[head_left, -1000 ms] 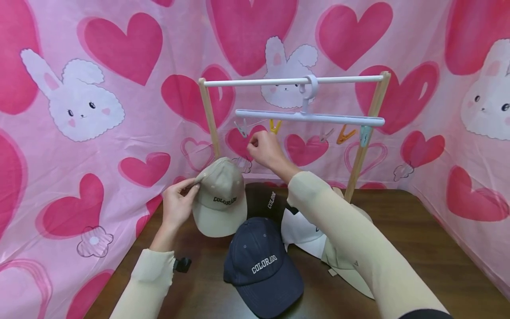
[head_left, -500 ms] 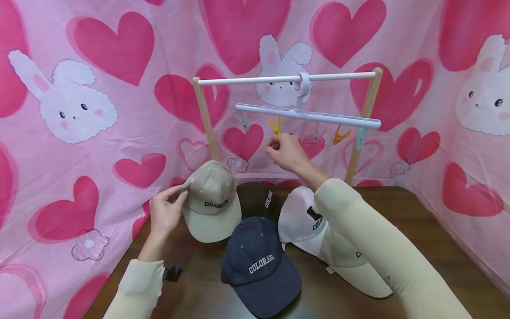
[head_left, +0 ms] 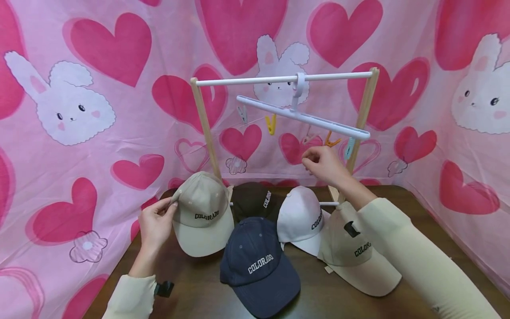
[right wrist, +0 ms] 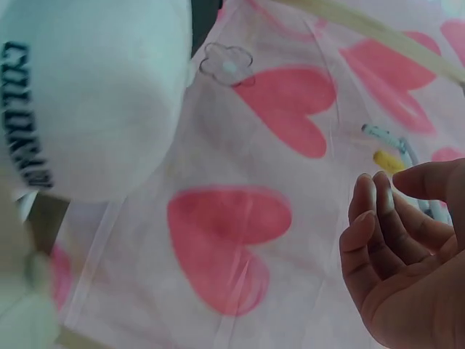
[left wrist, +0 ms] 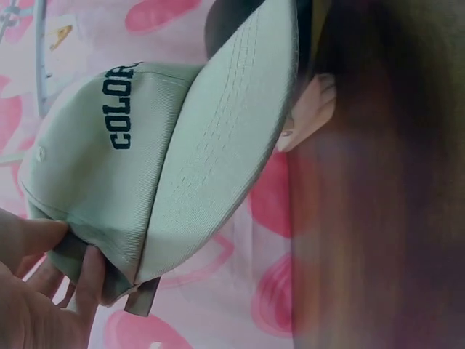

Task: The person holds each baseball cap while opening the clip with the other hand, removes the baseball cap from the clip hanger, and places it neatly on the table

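Note:
My left hand (head_left: 156, 223) pinches the back edge of a beige baseball cap (head_left: 204, 208), thumb on one side and fingers on the other. The cap hangs upright, with COLORADO in dark letters and its brim facing me; in the left wrist view, the strap end (left wrist: 142, 297) dangles below the fingers. My right hand (head_left: 324, 165) is in the air below the right half of a white hanger (head_left: 303, 116), fingers loosely bent and holding nothing. Clothes clips hang under the hanger: a grey one (head_left: 242, 114), a yellow one (head_left: 271, 124), an orange one (head_left: 331, 140) and a light blue one (head_left: 349, 149).
On the brown table (head_left: 191, 288) lie a navy cap (head_left: 259, 266), a dark brown cap (head_left: 253, 199), a white cap (head_left: 300, 217) and a khaki cap (head_left: 350, 252). Behind them stands a wooden rack (head_left: 205, 128) with a white rail (head_left: 247, 81). A pink heart-print cloth (head_left: 167, 44) surrounds the table.
My right hand has moved right and slightly down, away from the left clips. The hanger has swung, its right end dropping in view. My left hand has shifted left and down with the beige cap.

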`<action>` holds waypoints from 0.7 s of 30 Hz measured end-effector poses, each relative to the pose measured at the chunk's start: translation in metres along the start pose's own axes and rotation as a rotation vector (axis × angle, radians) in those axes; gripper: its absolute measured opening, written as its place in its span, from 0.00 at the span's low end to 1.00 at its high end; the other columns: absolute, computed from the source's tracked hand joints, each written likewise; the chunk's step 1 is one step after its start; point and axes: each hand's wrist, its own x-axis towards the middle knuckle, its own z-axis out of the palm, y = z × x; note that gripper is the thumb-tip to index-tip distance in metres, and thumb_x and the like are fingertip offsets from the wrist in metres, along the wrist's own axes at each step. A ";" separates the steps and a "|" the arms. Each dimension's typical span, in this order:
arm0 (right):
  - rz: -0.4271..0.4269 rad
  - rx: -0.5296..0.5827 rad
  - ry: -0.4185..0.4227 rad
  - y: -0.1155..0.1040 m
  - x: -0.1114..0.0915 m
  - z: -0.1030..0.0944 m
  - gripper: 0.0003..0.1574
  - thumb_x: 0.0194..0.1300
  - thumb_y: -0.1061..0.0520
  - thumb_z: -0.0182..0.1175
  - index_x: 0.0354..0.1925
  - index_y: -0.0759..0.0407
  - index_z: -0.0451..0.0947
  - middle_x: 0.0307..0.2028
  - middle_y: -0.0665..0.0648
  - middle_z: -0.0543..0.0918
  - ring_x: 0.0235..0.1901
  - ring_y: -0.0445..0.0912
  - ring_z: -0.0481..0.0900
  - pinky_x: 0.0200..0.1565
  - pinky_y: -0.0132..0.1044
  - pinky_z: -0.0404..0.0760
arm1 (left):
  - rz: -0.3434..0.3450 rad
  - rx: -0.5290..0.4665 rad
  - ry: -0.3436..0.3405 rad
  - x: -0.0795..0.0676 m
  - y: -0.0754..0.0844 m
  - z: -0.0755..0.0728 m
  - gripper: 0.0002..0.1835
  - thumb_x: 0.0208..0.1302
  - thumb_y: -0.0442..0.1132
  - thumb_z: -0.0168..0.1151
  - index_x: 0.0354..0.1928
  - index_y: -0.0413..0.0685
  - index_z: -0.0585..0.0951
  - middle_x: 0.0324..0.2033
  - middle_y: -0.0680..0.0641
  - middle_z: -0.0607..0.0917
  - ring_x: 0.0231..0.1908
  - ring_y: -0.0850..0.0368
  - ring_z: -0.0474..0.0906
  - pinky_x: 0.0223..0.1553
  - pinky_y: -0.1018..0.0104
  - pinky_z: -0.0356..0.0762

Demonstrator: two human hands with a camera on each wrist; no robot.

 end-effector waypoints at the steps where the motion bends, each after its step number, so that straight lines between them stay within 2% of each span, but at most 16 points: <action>1: 0.009 0.002 -0.002 0.003 -0.005 -0.004 0.11 0.72 0.60 0.60 0.45 0.65 0.85 0.29 0.61 0.85 0.27 0.50 0.82 0.30 0.35 0.81 | 0.000 0.004 -0.001 -0.001 -0.001 0.001 0.08 0.64 0.29 0.69 0.44 0.36 0.90 0.35 0.36 0.89 0.23 0.72 0.73 0.25 0.83 0.70; 6: 0.052 0.004 0.005 0.017 -0.026 -0.020 0.11 0.73 0.59 0.59 0.46 0.64 0.85 0.30 0.61 0.83 0.29 0.51 0.80 0.29 0.34 0.80 | -0.025 0.067 -0.021 -0.008 -0.009 0.007 0.07 0.63 0.29 0.70 0.42 0.37 0.90 0.34 0.37 0.90 0.24 0.71 0.74 0.25 0.82 0.70; 8: 0.070 0.004 0.004 0.021 -0.034 -0.026 0.12 0.74 0.57 0.59 0.46 0.64 0.85 0.32 0.61 0.83 0.31 0.52 0.78 0.30 0.34 0.80 | -0.047 0.106 -0.050 -0.009 -0.012 0.009 0.07 0.63 0.30 0.70 0.42 0.39 0.90 0.33 0.38 0.90 0.24 0.71 0.76 0.25 0.82 0.69; 10: 0.090 -0.006 0.001 0.025 -0.042 -0.032 0.14 0.75 0.56 0.57 0.47 0.64 0.84 0.34 0.62 0.83 0.32 0.52 0.77 0.31 0.35 0.80 | -0.082 0.125 -0.132 -0.009 -0.015 0.009 0.07 0.65 0.30 0.68 0.43 0.38 0.89 0.35 0.38 0.90 0.27 0.67 0.80 0.26 0.82 0.71; 12: 0.103 -0.021 0.006 0.028 -0.050 -0.038 0.14 0.76 0.56 0.57 0.47 0.65 0.83 0.34 0.63 0.83 0.33 0.53 0.78 0.31 0.36 0.81 | -0.121 0.119 -0.249 -0.009 -0.018 0.009 0.08 0.67 0.30 0.66 0.45 0.35 0.88 0.37 0.36 0.90 0.29 0.61 0.85 0.27 0.79 0.76; 15: 0.113 -0.065 0.025 0.034 -0.060 -0.046 0.15 0.76 0.54 0.56 0.47 0.65 0.83 0.33 0.61 0.84 0.33 0.52 0.79 0.30 0.35 0.81 | -0.146 0.158 -0.420 -0.010 -0.024 0.005 0.10 0.69 0.31 0.62 0.47 0.34 0.86 0.39 0.36 0.90 0.35 0.52 0.88 0.32 0.71 0.81; 18: 0.106 -0.117 0.056 0.041 -0.071 -0.052 0.16 0.75 0.54 0.57 0.47 0.64 0.83 0.32 0.60 0.85 0.32 0.52 0.79 0.28 0.35 0.79 | -0.102 0.228 -0.533 -0.010 -0.033 0.001 0.10 0.70 0.32 0.61 0.47 0.36 0.86 0.39 0.39 0.90 0.35 0.52 0.85 0.37 0.64 0.80; 21: 0.056 -0.190 0.104 0.052 -0.080 -0.057 0.14 0.73 0.56 0.59 0.47 0.64 0.85 0.33 0.59 0.87 0.32 0.51 0.78 0.29 0.34 0.78 | -0.053 0.264 -0.623 -0.009 -0.040 -0.004 0.10 0.71 0.33 0.61 0.48 0.38 0.86 0.40 0.41 0.89 0.36 0.52 0.83 0.40 0.58 0.80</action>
